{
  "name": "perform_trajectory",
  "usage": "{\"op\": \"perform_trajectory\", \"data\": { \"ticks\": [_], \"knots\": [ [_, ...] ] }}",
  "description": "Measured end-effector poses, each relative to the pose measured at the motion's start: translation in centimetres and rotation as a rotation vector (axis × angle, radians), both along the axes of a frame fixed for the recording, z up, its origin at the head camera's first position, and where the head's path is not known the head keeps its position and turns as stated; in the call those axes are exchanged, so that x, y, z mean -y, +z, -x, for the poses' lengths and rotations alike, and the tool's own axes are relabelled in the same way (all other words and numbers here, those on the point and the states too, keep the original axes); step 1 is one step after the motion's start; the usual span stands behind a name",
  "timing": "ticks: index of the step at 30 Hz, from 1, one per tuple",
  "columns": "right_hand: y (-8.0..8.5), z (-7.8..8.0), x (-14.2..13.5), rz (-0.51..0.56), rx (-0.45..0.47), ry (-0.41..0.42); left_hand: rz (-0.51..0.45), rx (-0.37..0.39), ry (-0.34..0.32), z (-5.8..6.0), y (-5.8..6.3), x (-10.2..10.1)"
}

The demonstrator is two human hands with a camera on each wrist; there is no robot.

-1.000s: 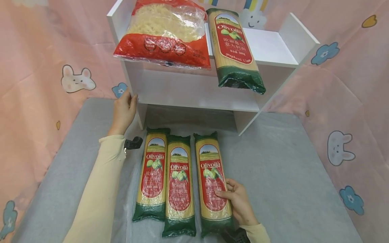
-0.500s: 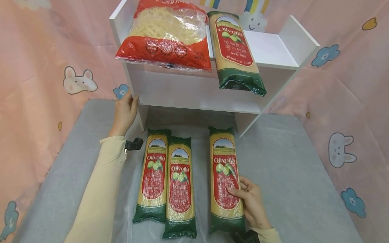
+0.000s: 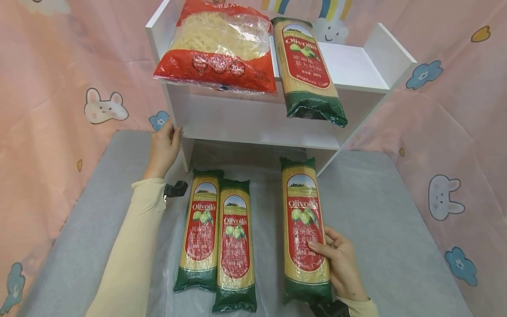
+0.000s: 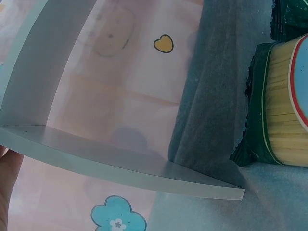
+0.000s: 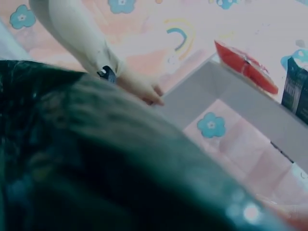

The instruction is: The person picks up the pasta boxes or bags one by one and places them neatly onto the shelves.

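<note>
My right hand (image 3: 343, 262) grips a spaghetti pack (image 3: 303, 193) by its right edge, thumb across the red label. This pack has green ends and its top end overlaps the shelf's right leg in the head view. In the right wrist view the pack's dark green end (image 5: 86, 154) fills the foreground, hiding the fingers. My left hand (image 3: 163, 147) holds the left side panel of a white shelf (image 3: 257, 119), its fingers behind the edge. Two matching spaghetti packs, a left one (image 3: 200, 224) and a right one (image 3: 235, 246), lie side by side on the grey cloth.
A red pasta bag (image 3: 218, 66) and another spaghetti pack (image 3: 306, 66) rest on the shelf's upper board, overhanging its front. Grey cloth (image 3: 388, 246) covers the table. A pink printed curtain (image 3: 451, 123) surrounds it.
My right hand has carried its spaghetti pack to the right, away from the other two, and slightly toward the shelf. The left hand keeps its hold on the panel.
</note>
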State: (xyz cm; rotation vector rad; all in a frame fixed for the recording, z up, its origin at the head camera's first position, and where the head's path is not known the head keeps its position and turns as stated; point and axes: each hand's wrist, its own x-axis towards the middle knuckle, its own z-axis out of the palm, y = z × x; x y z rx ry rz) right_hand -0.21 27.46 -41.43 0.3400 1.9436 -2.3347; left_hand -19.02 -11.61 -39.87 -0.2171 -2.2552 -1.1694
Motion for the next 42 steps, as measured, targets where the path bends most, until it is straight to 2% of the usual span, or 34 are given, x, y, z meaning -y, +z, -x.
{"op": "perform_trajectory", "data": {
  "ticks": [18, 28, 42],
  "knots": [
    [3.1, -0.2, -0.9, 0.070, -0.103, 0.026, -0.005, 0.002, -0.004, 0.0, -0.1, 0.1],
    [4.9, 0.2, -1.7, 0.115, -0.187, 0.014, 0.010, 0.016, 0.012, 0.0, -0.2, 0.1],
    [7.3, 0.6, -1.9, 0.115, -0.243, -0.035, 0.012, -0.024, -0.003, 0.0, -0.2, 0.0]
  ]
}}
